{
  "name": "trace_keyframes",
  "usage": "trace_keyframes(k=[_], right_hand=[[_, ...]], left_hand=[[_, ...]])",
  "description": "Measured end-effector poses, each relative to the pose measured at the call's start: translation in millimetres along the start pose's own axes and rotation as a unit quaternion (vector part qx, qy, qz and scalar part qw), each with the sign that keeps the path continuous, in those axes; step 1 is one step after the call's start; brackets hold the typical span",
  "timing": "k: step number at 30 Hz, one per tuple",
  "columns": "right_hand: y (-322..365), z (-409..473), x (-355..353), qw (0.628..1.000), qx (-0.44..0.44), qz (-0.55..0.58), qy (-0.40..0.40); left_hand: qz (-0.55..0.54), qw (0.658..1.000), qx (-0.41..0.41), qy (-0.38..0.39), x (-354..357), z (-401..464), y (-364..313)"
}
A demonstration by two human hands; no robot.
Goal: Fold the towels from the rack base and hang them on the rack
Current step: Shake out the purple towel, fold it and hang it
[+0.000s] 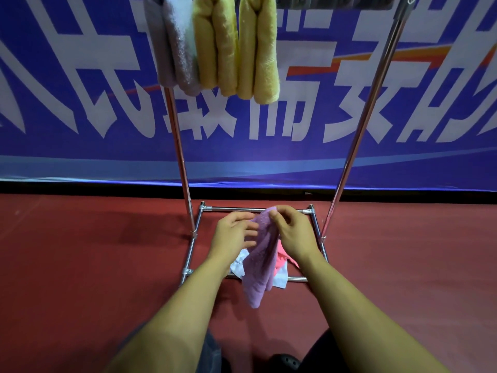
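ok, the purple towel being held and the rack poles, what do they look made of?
Purple towel: soft looped terry, cotton or microfibre, can't tell which; nubby matte surface, hangs limp from the right hand, with the left hand beside it.
Rack poles: polished metal tube, probably chromed or stainless steel; bright mirror-like streaks along their length, with shiny joints at the rack base.

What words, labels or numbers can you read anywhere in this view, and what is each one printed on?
Blue banner: large white Chinese characters, cropped at the top edge and partly hidden behind the hanging towels; none can be read whole, so nothing is quoted.
Hanging towels, purple towel, rack: no text visible.
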State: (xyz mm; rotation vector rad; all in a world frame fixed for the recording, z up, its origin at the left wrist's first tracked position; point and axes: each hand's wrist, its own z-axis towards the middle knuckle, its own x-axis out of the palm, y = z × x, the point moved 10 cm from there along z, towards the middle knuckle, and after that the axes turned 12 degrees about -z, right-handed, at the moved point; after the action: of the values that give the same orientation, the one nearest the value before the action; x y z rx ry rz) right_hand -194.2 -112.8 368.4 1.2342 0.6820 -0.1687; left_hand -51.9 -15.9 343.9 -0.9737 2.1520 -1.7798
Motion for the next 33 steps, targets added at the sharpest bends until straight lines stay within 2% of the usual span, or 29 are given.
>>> trace_keyframes(k=[3,5,9,16,21,23,27,29,33], right_hand=[[0.8,-0.8,-7.6,0.998,0.013,0.065,0.007],[5.3,-3.7,-11.3,0.993,0.009,0.118,0.012],[13.1,-7.6,-15.4,0.989,-0.022,0.142,0.024],[20.9,-11.9,-18.9,0.981,-0.039,0.187,0.038],[17.8,-9.7,-26.3,0.975,-0.026,0.221,0.017],[15.3,-8.0,-27.3,0.972,-0.019,0.232,0.012],[11.7,-7.6,-28.4,0.973,-0.006,0.232,0.006],[8.3,-6.7,-32.5,0.975,0.004,0.222,-0.013],[-7.2,-2.9,-47.3,0.981,0.039,0.175,-0.073]], left_hand=[[0.103,0.99,0.086,-0.045,-19.9,5.0,-14.8],[0.181,0.974,0.131,-0.035,-21.7,2.8,-20.6],[0.305,0.934,0.185,0.005,-13.7,0.9,-19.3],[0.372,0.918,0.128,0.04,-8.1,-3.8,-5.7],[0.365,0.918,0.145,0.046,-6.3,-3.2,-7.8],[0.375,0.917,0.119,0.072,-5.4,-0.7,0.4],[0.435,0.892,0.054,0.108,-5.3,0.3,20.9],[0.44,0.892,0.052,0.093,-10.1,1.7,21.0],[0.452,0.885,0.109,0.02,-19.2,-0.7,-3.0]])
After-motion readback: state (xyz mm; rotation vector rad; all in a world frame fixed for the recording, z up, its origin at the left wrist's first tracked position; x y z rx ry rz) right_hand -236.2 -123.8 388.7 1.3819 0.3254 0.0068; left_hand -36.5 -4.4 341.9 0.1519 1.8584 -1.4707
